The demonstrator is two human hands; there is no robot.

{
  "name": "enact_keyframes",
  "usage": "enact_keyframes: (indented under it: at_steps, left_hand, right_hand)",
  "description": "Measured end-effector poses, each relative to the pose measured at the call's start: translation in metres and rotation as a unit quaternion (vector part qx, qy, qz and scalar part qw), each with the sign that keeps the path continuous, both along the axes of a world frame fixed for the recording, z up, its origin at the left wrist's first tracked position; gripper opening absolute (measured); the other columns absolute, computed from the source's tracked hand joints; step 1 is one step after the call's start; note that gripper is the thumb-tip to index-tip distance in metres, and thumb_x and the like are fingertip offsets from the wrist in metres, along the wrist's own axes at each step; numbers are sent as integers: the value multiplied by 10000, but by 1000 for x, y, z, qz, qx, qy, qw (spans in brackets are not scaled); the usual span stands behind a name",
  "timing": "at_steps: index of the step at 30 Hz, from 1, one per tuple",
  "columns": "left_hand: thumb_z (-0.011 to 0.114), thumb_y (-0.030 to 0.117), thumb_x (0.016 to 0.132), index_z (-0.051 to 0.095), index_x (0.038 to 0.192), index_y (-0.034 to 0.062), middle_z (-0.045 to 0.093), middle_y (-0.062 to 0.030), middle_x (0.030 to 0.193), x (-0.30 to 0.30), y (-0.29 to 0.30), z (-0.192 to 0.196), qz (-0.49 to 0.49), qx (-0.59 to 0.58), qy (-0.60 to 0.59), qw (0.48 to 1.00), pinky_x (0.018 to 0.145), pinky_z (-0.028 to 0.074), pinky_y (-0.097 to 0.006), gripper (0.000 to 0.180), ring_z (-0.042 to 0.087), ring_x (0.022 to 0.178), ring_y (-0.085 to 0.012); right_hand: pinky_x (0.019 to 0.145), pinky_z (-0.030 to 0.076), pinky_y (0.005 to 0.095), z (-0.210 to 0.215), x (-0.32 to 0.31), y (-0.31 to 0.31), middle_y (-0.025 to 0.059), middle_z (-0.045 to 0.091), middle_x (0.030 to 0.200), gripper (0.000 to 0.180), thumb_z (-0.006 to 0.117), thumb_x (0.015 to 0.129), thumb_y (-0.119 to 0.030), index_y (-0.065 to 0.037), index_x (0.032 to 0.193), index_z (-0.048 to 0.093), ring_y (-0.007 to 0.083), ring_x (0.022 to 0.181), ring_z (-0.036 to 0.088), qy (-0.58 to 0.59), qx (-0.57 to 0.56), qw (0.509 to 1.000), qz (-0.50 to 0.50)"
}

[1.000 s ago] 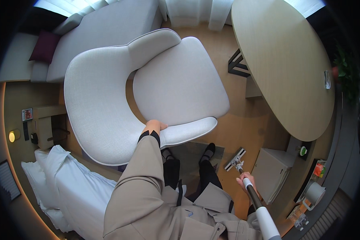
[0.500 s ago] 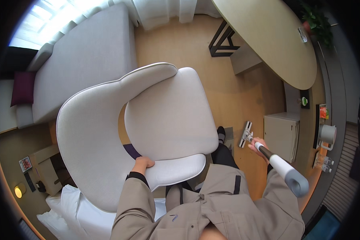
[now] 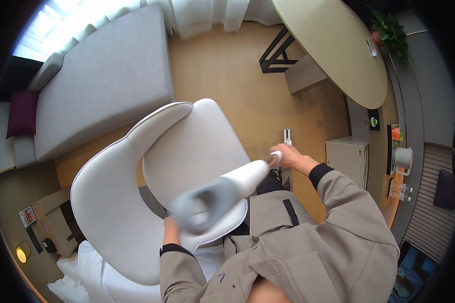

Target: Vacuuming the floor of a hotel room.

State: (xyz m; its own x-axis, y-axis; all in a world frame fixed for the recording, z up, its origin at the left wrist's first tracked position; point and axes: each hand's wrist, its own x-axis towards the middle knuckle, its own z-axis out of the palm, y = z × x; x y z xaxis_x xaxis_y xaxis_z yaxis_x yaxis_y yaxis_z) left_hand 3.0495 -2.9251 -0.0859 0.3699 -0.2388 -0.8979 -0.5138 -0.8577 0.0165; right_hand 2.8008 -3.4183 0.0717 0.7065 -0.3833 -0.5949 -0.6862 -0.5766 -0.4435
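Note:
A pale grey armchair with a curved back stands before me, its back to the left. My left hand grips the inner end of its near armrest, with the fingers partly hidden behind a blurred handle. My right hand is closed around the shaft of a long-handled mop, just right of the seat. The mop's thick white and grey handle end slants toward the lower left, above the near armrest. Beyond my right hand, part of the narrow grey-white mop head shows over the wooden floor.
A grey sofa with a purple cushion lies at the far left. An oval-ended table on black legs stands at the far right. Below it are a small white fridge and a counter with a kettle. White bedding is at the lower left.
My right hand has moved left and away from me, swinging the mop's handle end left across the chair. The chair has shifted slightly left and nearer in view, with my left hand still on it.

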Motion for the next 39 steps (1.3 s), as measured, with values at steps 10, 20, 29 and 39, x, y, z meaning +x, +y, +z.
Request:
enact_keyframes:
  at_steps: [10, 20, 29, 39]
  left_hand:
    - [763, 267, 758, 544, 967, 85, 637, -51, 860, 39, -225, 417, 225, -887, 162, 368, 791, 485, -400, 353, 599, 708, -161]
    - [644, 290, 826, 467, 769, 118, 508, -20, 668, 47, -463, 369, 304, -809, -79, 496, 880, 451, -448, 253, 539, 673, -176]
    - [554, 183, 899, 398, 728, 137, 482, -9, 653, 119, -604, 313, 502, -783, -45, 365, 804, 414, -406, 236, 485, 667, -166]
    - [569, 138, 832, 372, 737, 132, 435, -11, 607, 234, -679, 283, 423, -790, 100, 432, 736, 391, -364, 218, 424, 608, -156]
  right_hand:
    - [701, 512, 454, 64, 202, -12, 142, 681, 801, 95, 607, 711, -76, -96, 775, 674, 340, 838, 665, -48, 48, 969, 236]
    - [757, 543, 436, -7, 321, -272, 79, 663, 846, 102, 637, 732, -109, -140, 817, 684, 286, 952, 621, -162, -31, 945, 282]
    - [840, 530, 427, -57, 349, -428, 83, 675, 946, 156, 628, 753, -79, -136, 883, 693, 277, 1001, 610, -21, -77, 972, 222]
    - [876, 510, 391, -101, 357, -439, 51, 613, 995, 145, 600, 795, -30, -124, 905, 611, 257, 1101, 538, -100, -134, 982, -90]
